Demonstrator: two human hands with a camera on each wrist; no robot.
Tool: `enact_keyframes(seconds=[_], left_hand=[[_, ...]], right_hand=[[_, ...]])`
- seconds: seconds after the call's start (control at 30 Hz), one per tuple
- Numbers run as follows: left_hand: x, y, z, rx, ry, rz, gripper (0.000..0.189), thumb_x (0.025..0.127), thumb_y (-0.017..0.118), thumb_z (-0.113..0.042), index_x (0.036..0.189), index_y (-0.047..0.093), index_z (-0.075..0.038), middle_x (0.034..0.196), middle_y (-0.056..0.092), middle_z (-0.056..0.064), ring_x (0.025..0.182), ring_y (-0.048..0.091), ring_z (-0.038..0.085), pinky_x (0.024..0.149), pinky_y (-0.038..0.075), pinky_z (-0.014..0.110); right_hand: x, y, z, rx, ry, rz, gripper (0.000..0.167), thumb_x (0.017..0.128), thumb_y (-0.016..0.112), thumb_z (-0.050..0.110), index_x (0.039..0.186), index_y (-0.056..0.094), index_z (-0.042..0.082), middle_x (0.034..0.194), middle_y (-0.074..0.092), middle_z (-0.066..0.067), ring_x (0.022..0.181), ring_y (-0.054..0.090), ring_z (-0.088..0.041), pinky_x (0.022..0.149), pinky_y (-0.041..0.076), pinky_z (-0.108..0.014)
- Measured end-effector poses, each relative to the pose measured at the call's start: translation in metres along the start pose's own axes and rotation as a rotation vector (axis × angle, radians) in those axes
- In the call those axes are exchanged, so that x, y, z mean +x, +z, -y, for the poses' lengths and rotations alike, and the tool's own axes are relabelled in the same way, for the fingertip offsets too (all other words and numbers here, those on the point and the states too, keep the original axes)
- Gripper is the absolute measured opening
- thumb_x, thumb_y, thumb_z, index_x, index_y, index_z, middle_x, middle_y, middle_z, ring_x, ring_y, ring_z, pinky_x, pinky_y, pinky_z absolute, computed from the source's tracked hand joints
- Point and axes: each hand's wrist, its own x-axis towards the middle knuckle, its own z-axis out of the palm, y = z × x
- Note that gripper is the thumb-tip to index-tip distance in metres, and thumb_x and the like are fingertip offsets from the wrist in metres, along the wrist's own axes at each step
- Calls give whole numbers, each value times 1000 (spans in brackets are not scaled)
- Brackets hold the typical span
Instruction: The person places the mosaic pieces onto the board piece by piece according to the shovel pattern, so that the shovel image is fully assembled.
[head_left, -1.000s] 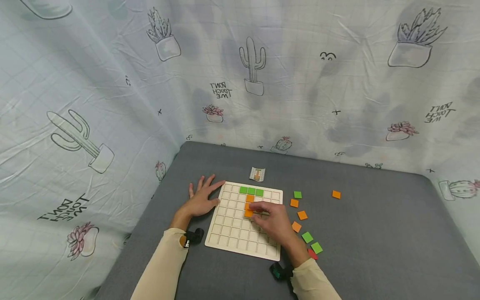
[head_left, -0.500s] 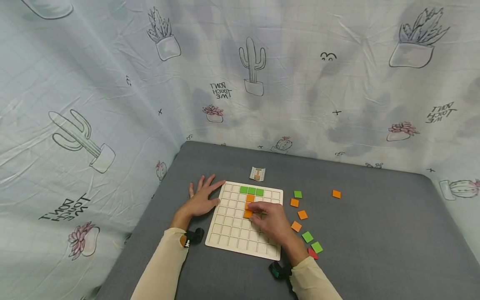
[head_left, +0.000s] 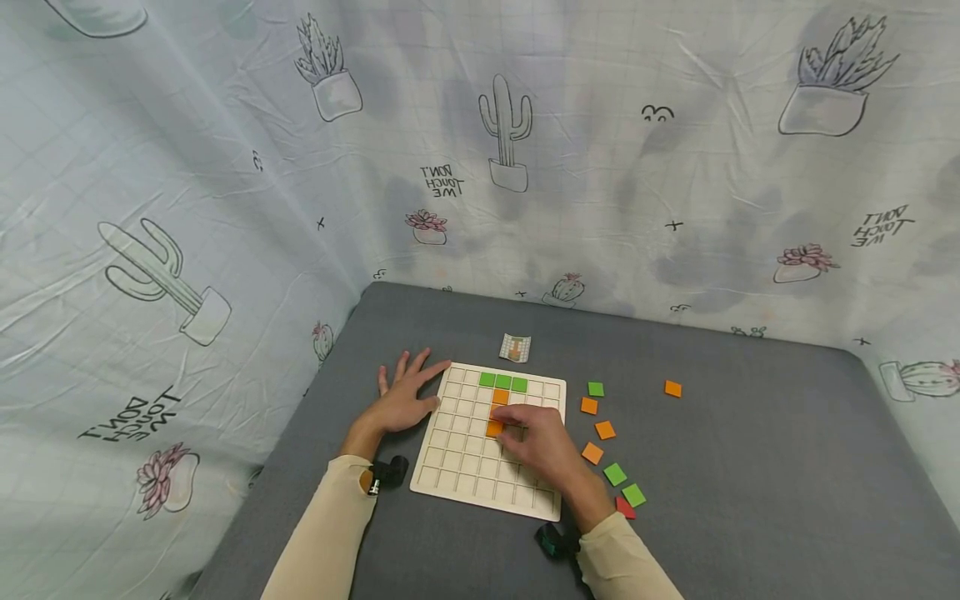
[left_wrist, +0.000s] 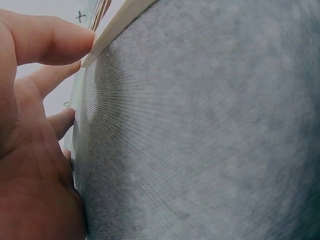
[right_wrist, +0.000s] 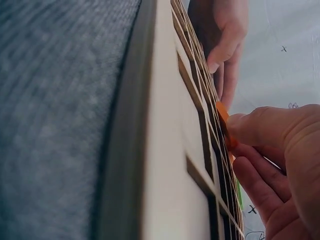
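Note:
A pale wooden grid board (head_left: 457, 467) lies on the grey table, with a row of green square tiles (head_left: 503, 382) near its far edge. An orange tile (head_left: 500, 397) sits below the middle green one, and another is partly covered by fingers. My right hand (head_left: 542, 440) pinches an orange square tile (head_left: 493, 428) between thumb and fingers, low over the grid. In the right wrist view the thumb presses on this tile (right_wrist: 223, 111), seen edge-on. My left hand (head_left: 401, 404) lies spread at the board's left edge, its thumb (left_wrist: 55, 37) touching that edge.
Right of the board lie loose orange tiles (head_left: 604, 430), green tiles (head_left: 615, 474) and a red piece (head_left: 626, 507). One orange tile (head_left: 672, 389) lies farther right. A small patterned card (head_left: 515, 348) lies beyond the board. Printed curtains (head_left: 600, 167) stand behind the table.
My right hand has shifted slightly left, and the pinched orange tile has moved a little left with it. My left hand stays still.

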Motion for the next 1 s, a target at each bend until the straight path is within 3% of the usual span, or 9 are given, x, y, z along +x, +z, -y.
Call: enact_keyframes(seconds=[0.27,0.63,1.0], left_hand=[[2,2,2,7,2,-3,68,105,61,-17,171,44,-23,185,10,17,170,-10,48,125,-20,76],[2,3,4,5,6,-11,68,105,61,-17,170,44,-22,185,11,17,170,-9,48,125,-20,76],[0,2,3,2,5,-11,68,105,62,-17,170,44,-22,185,10,17,170,-10,47,125,-20,75]], right_hand=[[-1,2,-1,-35,-47,-26,34,87,88,-2,119,84,7,121,83,-4,115,79,-23,97,64,-43],[-2,2,-1,-19,-2,-13,35,89,88,2,123,84,9,124,83,-3,121,77,-22,103,62,-45],[-2,0,-3,-30,-11,-26,33,88,89,4,120,85,11,122,83,-1,114,79,-18,97,65,-41]])
